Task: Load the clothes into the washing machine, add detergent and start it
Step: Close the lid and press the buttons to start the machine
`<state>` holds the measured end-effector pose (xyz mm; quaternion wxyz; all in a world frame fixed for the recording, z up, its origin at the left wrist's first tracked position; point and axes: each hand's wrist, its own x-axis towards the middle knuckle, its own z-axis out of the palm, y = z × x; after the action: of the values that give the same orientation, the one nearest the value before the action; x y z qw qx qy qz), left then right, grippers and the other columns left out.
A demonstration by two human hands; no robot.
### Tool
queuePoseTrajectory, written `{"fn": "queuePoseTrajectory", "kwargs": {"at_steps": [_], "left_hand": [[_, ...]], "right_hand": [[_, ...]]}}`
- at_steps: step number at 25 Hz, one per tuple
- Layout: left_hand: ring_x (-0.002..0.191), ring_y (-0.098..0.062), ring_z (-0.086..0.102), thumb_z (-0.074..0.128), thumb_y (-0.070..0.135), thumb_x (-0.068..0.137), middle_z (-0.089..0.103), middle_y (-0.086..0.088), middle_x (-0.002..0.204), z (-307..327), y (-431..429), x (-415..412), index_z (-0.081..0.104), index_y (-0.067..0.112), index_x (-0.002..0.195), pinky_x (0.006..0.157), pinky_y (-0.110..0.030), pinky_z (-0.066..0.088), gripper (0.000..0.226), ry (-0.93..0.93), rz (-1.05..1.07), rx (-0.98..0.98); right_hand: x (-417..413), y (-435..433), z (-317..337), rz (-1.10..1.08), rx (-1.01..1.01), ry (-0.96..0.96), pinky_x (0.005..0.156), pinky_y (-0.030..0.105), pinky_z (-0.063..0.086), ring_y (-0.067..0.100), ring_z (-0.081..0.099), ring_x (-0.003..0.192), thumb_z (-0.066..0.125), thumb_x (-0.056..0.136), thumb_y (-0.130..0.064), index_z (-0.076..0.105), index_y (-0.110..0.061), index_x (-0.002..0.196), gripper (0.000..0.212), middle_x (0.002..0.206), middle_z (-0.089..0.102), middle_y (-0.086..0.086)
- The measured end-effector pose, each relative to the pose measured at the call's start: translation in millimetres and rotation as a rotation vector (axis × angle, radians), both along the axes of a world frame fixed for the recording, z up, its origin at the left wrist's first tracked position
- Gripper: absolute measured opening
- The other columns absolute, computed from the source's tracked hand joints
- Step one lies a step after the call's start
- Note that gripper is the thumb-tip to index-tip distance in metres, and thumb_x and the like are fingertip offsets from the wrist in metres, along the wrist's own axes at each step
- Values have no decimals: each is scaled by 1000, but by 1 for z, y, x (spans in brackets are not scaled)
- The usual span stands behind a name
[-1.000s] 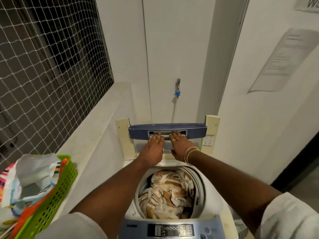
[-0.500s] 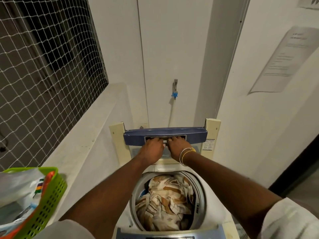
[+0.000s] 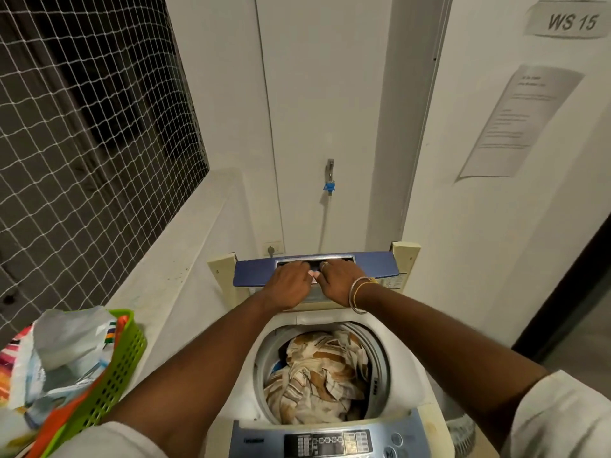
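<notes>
White walls [image 3: 330, 94] all round — clothes [image 3: 317, 375] heaped in the near washing machine [image 3: 408, 388]; beyond, left hand [image 3: 291, 287] and right hand [image 3: 337, 280] curl fingers over the raised blue lid [image 3: 373, 264].

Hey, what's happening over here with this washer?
A person grips the raised blue lid of a top-loading washer, left hand and right hand side by side at its handle slot. The tub is uncovered and holds brown-and-white patterned clothes. A green basket with bags sits at the left.
</notes>
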<state>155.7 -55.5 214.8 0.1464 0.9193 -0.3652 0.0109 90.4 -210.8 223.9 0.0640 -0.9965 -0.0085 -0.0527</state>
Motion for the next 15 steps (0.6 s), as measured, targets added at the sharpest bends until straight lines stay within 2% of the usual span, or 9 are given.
{"fn": "queuePoseTrajectory", "kwargs": {"at_steps": [3,7,9,11,13,15], "left_hand": [[107,-32,59,34,28,103,63,-15,119,22,-3,-10,61,5,112,93,-43,46,37,143,41,26],[111,-33,56,31,17,103,61,-18,123,32,0,-20,61,2,114,93,-40,45,36,181,29,149],[111,-33,56,32,14,102,60,-18,122,31,2,-25,62,2,112,91,-37,43,34,244,37,171],[114,-31,55,31,16,104,58,-17,128,28,4,-33,60,2,119,91,-34,42,35,346,47,167],[116,-27,54,31,26,106,55,-12,134,22,9,-41,55,10,131,94,-32,39,38,446,23,161],[104,-22,53,38,29,103,57,-13,129,15,14,-44,59,17,123,95,-35,40,32,572,35,114]], "right_hand": [[-1,2,17,-45,109,158,84,39,49,29,63,96,27,99,-47,66,-12,104,53,108,68,15],[-9,12,36,-95,145,350,99,38,40,32,54,120,29,101,-43,58,-11,131,52,135,57,17],[-12,15,37,-75,123,417,102,36,38,33,51,125,33,103,-37,56,-9,134,47,140,53,18],[-14,16,29,-82,172,466,98,37,40,31,55,114,38,101,-36,60,-10,126,42,133,57,17],[-22,18,20,-70,252,495,96,37,43,24,55,103,42,100,-36,61,-12,119,36,125,60,11],[-31,22,13,-15,317,543,101,36,43,18,50,103,44,101,-24,58,-10,127,32,126,58,10]]}}
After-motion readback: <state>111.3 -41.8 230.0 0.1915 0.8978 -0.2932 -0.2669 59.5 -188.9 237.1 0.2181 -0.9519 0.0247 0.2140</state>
